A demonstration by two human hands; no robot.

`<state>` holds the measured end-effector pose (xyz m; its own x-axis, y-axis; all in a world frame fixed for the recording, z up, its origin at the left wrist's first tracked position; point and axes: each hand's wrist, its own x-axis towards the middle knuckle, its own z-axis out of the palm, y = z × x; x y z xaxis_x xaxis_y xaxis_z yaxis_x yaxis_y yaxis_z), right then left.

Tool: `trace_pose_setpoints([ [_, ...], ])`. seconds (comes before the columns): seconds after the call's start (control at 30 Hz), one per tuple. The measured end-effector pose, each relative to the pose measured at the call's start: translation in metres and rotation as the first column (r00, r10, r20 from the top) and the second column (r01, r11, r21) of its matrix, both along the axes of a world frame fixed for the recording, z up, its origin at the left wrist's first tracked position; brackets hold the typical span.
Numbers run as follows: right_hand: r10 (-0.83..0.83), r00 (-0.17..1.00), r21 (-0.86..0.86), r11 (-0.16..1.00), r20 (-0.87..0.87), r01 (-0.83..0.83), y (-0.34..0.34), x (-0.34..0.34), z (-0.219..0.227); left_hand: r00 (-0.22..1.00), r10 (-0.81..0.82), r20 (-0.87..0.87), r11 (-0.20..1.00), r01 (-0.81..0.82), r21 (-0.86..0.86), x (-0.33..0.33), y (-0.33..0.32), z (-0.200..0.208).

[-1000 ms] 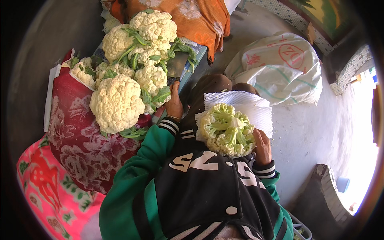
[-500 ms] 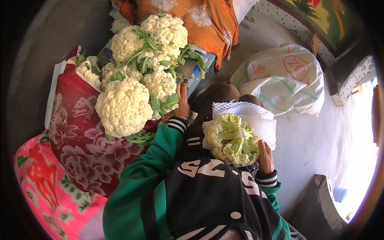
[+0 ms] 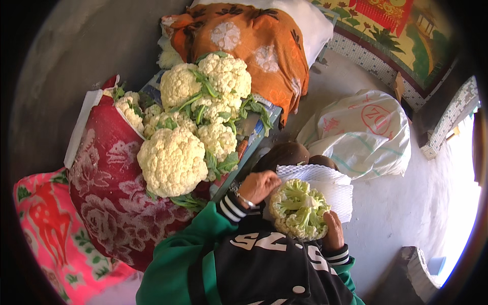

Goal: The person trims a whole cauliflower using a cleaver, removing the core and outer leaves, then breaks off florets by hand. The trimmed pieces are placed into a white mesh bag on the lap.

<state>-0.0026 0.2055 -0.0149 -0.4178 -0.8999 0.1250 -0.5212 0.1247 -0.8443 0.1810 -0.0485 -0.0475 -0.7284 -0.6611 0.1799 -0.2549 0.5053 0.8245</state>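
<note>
On my lap a cauliflower (image 3: 301,209) lies stem side up, its pale green stalks showing. White foam netting (image 3: 330,187) spreads under and behind it. My right hand (image 3: 333,231) is closed against the right side of the head, with part of the fingers hidden. At the netting's upper left corner, my left hand (image 3: 259,187) is closed, its fingertips pinching the edge. More cauliflowers (image 3: 173,161) with green leaves are heaped to the left, curd side up.
A dark red floral cloth (image 3: 109,188) lies beside the heap, and an orange cloth (image 3: 244,35) covers something behind it. A reddish-brown handle-like thing (image 3: 243,147) rests by the blue table edge (image 3: 264,127). A white woven sack (image 3: 361,137) stands on the floor at right.
My left hand has left the table edge beside the heap, come toward my lap and taken the netting's corner. My right hand stays on the cauliflower. The whole view has shifted, with things sitting lower.
</note>
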Motion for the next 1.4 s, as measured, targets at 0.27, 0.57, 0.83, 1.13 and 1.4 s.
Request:
trace_pose_setpoints([
  [0.27,-0.317,0.649,0.163,0.944,0.691,0.288,-0.015,0.017,0.023,0.966,-0.186,0.179,0.978,0.165,0.125,0.016,0.037,0.034],
  [0.57,-0.007,0.769,-0.283,0.928,0.639,0.244,-0.052,0.001,0.083,0.948,-0.074,-0.311,0.988,0.111,0.104,-0.004,0.022,0.077],
  [0.83,0.026,0.722,-0.306,0.916,0.692,0.261,-0.109,-0.055,0.048,0.951,0.029,-0.309,0.986,-0.077,-0.145,-0.051,-0.007,0.079],
  [1.13,-0.08,0.706,-0.183,0.94,0.703,0.288,-0.123,-0.056,-0.004,0.995,0.093,0.025,0.995,-0.094,0.041,-0.056,-0.02,0.057],
  [1.4,-0.012,0.674,-0.203,0.95,0.739,0.238,-0.122,-0.056,-0.02,0.998,0.043,0.038,0.982,-0.036,-0.183,-0.079,-0.041,0.07],
])
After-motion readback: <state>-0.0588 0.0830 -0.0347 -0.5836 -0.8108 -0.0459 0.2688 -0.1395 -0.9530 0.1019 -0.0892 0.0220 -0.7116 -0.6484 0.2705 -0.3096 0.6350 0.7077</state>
